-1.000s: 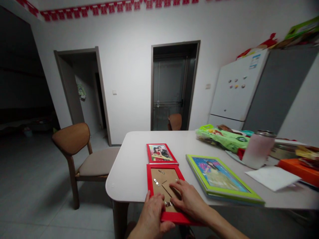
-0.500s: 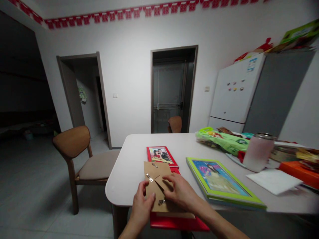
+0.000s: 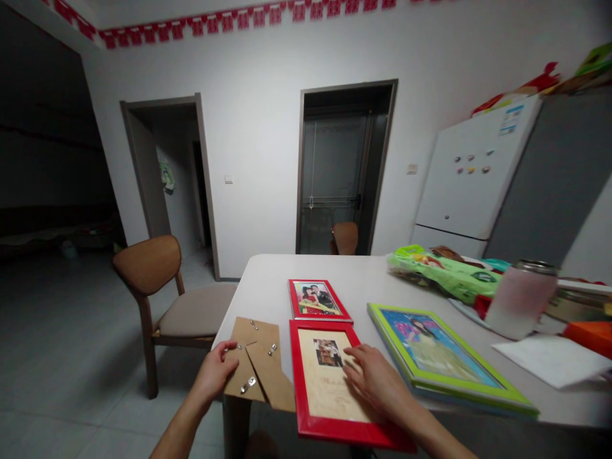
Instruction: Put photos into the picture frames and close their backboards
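My left hand [image 3: 213, 373] grips a brown cardboard frame backing [image 3: 258, 370] with metal clips and a fold-out stand, held over the table's left edge. An open red photo frame [image 3: 335, 389] lies face down at the near edge of the white table [image 3: 268, 290], showing a cream paper insert with a small photo. My right hand [image 3: 377, 386] rests on that insert, fingers stretched flat. A second small red frame [image 3: 318, 299] with a picture lies just beyond. A bigger green frame [image 3: 444, 357] lies to the right.
On the table's right side lie a green snack bag [image 3: 444, 271], a pink lidded jar [image 3: 521, 299], a white paper sheet [image 3: 554, 360] and an orange box [image 3: 590, 335]. A wooden chair [image 3: 167, 306] stands left of the table. A white fridge [image 3: 473, 178] stands behind.
The cardboard backing has come off the red frame and my left hand has carried it to the left. My right hand now lies on the uncovered insert.
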The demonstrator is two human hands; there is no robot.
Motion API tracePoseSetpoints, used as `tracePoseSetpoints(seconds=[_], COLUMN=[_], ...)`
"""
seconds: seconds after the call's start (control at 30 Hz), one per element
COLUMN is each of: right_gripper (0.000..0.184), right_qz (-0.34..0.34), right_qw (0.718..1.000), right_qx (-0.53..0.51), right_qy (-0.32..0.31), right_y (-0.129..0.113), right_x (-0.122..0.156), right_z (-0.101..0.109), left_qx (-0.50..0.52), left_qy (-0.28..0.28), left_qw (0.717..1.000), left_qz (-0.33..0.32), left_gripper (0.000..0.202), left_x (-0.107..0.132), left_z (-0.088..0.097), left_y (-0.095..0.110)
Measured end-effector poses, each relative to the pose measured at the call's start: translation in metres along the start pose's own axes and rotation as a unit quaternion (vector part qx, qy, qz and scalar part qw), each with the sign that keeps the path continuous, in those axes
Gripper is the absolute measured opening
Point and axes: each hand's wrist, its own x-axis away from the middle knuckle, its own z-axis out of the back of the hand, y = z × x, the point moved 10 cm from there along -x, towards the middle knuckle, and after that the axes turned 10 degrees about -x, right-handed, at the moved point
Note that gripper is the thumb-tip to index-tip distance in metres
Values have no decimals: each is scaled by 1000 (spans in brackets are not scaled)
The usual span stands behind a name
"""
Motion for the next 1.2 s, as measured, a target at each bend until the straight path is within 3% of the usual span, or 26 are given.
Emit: tracePoseSetpoints(seconds=[0.2,0.4,0.5,0.53,0.6,0.67,0.73,0.8,0.9,1.07,1.13,1.2], right_gripper=[35,39,43,47,57,64,68,72,77,81,77,69], right_qz=[-22,-63,-77,-90,-142,-197,-218,-214,-201,-149,-145,-150], right_qw=[997,996,996,994,984,942,870,809,779,805,835,886], right_qx=[62,57,27,1,-101,-272,-441,-547,-595,-575,-530,-439], right_qy=[32,25,48,56,48,8,-15,-7,3,-1,3,10], right_y=[16,36,42,45,52,53,42,28,12,0,10,27], right_x=[4,6,3,2,3,8,13,16,19,13,9,4], right_z=[4,3,10,13,14,5,1,5,15,25,25,25], left_qx=[-175,-267,-269,-255,-203,-170,-159,-155,-157,-184,-172,-144], left_qy=[68,100,107,101,36,-28,-78,-96,-89,-64,-22,39], left_qw=[981,956,951,952,957,956,953,949,938,894,895,914], left_qz=[-43,-73,-110,-138,-203,-236,-246,-257,-297,-403,-412,-376], left_gripper=[40,40,38,39,40,44,49,54,59,49,49,49], left_x=[-2,9,24,31,49,67,80,88,93,105,104,94], left_z=[6,3,-18,-31,-70,-108,-137,-152,-160,-157,-139,-109], left_y=[6,22,51,64,90,108,121,135,160,198,204,198])
